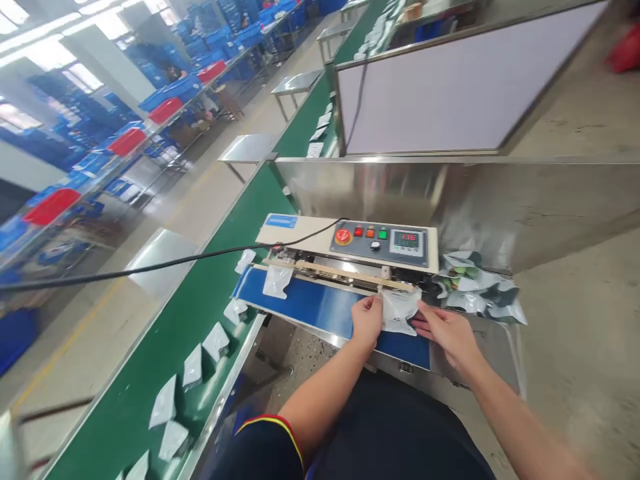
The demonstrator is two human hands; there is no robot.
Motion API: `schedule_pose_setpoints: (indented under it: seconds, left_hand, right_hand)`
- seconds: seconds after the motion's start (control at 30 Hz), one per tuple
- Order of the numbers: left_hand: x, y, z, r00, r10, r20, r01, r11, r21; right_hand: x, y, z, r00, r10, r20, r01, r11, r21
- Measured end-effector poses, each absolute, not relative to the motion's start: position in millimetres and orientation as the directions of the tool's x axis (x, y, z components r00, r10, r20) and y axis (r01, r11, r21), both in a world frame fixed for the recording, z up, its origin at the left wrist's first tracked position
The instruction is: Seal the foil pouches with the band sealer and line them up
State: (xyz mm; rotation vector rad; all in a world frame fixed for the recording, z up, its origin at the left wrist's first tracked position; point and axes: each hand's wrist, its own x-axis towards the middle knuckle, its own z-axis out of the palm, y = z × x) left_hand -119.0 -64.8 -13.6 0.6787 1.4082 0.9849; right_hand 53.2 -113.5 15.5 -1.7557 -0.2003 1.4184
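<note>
- White pouch (399, 310) lies on blue belt (310, 303), right end, top edge at sealer (380, 241) slot.
- Left hand (367, 320) pinches its left edge; right hand (447, 333), fingers spread, presses right edge.
- Judged step: feeding in; top edge needs keeping level.

Blue sealer belt (320, 308) at centre: one white pouch (277, 280) flat near its left end, a second pouch (399, 310) at its right end. Green conveyor (200, 307) at left, stretching from near to far: loose white pouches (216, 341) scattered along its right edge, more far off, too small to count. Steel tray (500, 353) right of the belt: heap of crumpled silver pouches (475, 288), green print showing.
</note>
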Motion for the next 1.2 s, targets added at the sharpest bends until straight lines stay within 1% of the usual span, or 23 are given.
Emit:
schedule_pose_setpoints:
  seconds: [0.1, 0.17, 0.23, 0.3, 0.33, 0.37, 0.4, 0.43, 0.47, 0.5, 0.53, 0.57, 0.6, 0.63, 0.67, 0.7, 0.83, 0.87, 0.93, 1.0, 1.07, 1.13, 1.2]
  left_hand:
    - [-159.7, -74.0, -9.4, -0.237, 0.905, -0.353, -0.129, 0.331, 0.935]
    - [-197.1, -82.2, -8.4, -0.372, 0.874, -0.313, -0.139, 0.281, 0.950]
    - [-243.2, -92.3, -7.6, -0.488, 0.815, -0.312, -0.153, 0.272, 0.950]
    - [-296.5, -104.5, -6.6, -0.585, 0.752, -0.304, -0.155, 0.264, 0.952]
    - [-324.9, -111.1, -6.3, -0.627, 0.722, -0.292, -0.151, 0.255, 0.955]
    - [-354.2, -117.8, -6.3, -0.664, 0.693, -0.279, -0.144, 0.247, 0.958]
    - [-383.8, -124.5, -6.9, -0.695, 0.668, -0.266, -0.136, 0.242, 0.961]
    - [-413.5, -131.2, -8.1, -0.721, 0.643, -0.257, -0.129, 0.241, 0.962]
    - [-443.0, -138.0, -10.0, -0.741, 0.621, -0.255, -0.125, 0.246, 0.961]
    - [-471.9, -145.1, -12.6, -0.758, 0.599, -0.258, -0.124, 0.256, 0.959]
    - [-499.7, -152.8, -15.9, -0.771, 0.579, -0.264, -0.124, 0.270, 0.955]
    - [-526.2, -161.5, -19.6, -0.779, 0.564, -0.273, -0.126, 0.285, 0.950]
    - [-551.0, -171.5, -23.9, -0.785, 0.551, -0.284, -0.128, 0.303, 0.944]
    - [-574.0, -183.0, -28.3, -0.788, 0.540, -0.295, -0.132, 0.320, 0.938]
    - [-595.1, -196.2, -32.7, -0.790, 0.531, -0.307, -0.136, 0.336, 0.932]
    - [-614.2, -211.1, -36.9, -0.792, 0.521, -0.318, -0.142, 0.350, 0.926]
    - [-674.8, -284.2, -51.3, -0.823, 0.460, -0.334, -0.159, 0.378, 0.912]
    - [-687.0, -304.0, -54.8, -0.839, 0.441, -0.320, -0.140, 0.393, 0.909]
    - [-709.1, -341.1, -62.4, -0.872, 0.416, -0.258, -0.041, 0.463, 0.885]
    - [-729.5, -370.9, -71.3, -0.892, 0.413, -0.184, 0.106, 0.586, 0.803]
    - [-748.8, -389.9, -81.5, -0.895, 0.421, -0.146, 0.225, 0.711, 0.667]
    - [-767.0, -398.8, -91.7, -0.886, 0.437, -0.157, 0.289, 0.783, 0.550]
    - [-783.6, -401.7, -99.2, -0.859, 0.473, -0.194, 0.320, 0.794, 0.516]
  right_hand:
    - [57.4, -142.3, 7.3, 0.331, 0.639, -0.694, -0.180, -0.680, -0.711]
    - [51.8, -152.8, 0.7, 0.301, 0.694, -0.654, -0.051, -0.673, -0.738]
    - [27.3, -150.6, -2.4, 0.209, 0.768, -0.605, 0.079, -0.630, -0.773]
    - [-22.8, -137.9, 0.9, 0.052, 0.850, -0.525, 0.205, -0.523, -0.827]
    - [-57.5, -128.9, 4.8, -0.045, 0.888, -0.458, 0.270, -0.430, -0.861]
    - [-98.0, -118.7, 9.8, -0.157, 0.916, -0.369, 0.337, -0.302, -0.892]
    - [-143.4, -107.8, 15.4, -0.282, 0.923, -0.262, 0.402, -0.134, -0.906]
    - [-192.8, -96.5, 21.1, -0.414, 0.899, -0.147, 0.457, 0.066, -0.887]
    - [-244.8, -85.4, 26.4, -0.544, 0.838, -0.043, 0.497, 0.280, -0.821]
    - [-298.1, -74.9, 30.7, -0.658, 0.752, 0.033, 0.524, 0.489, -0.697]
    - [-351.3, -65.2, 33.3, -0.752, 0.656, 0.065, 0.532, 0.662, -0.529]
    - [-402.6, -56.6, 33.7, -0.816, 0.575, 0.054, 0.522, 0.775, -0.357]
    - [-450.5, -49.1, 31.5, -0.855, 0.517, 0.022, 0.502, 0.838, -0.213]
    - [-493.7, -42.7, 26.5, -0.874, 0.485, -0.023, 0.484, 0.868, -0.109]
    - [-531.2, -37.1, 19.0, -0.880, 0.470, -0.072, 0.474, 0.879, -0.047]
    - [-562.7, -31.9, 9.6, -0.878, 0.463, -0.121, 0.468, 0.884, -0.012]
    - [-635.8, -4.8, -30.0, -0.824, 0.456, -0.337, 0.454, 0.887, 0.090]
    - [-645.9, 4.8, -37.1, -0.804, 0.451, -0.388, 0.447, 0.888, 0.105]
    - [-662.6, 25.0, -46.6, -0.775, 0.434, -0.460, 0.430, 0.895, 0.119]
    - [-676.1, 40.1, -51.7, -0.772, 0.410, -0.486, 0.406, 0.906, 0.119]
    - [-685.2, 43.0, -55.8, -0.789, 0.371, -0.490, 0.368, 0.924, 0.105]
    - [-688.7, 31.5, -62.8, -0.813, 0.305, -0.496, 0.311, 0.948, 0.073]
    - [-686.5, 11.2, -74.2, -0.835, 0.232, -0.499, 0.250, 0.968, 0.032]
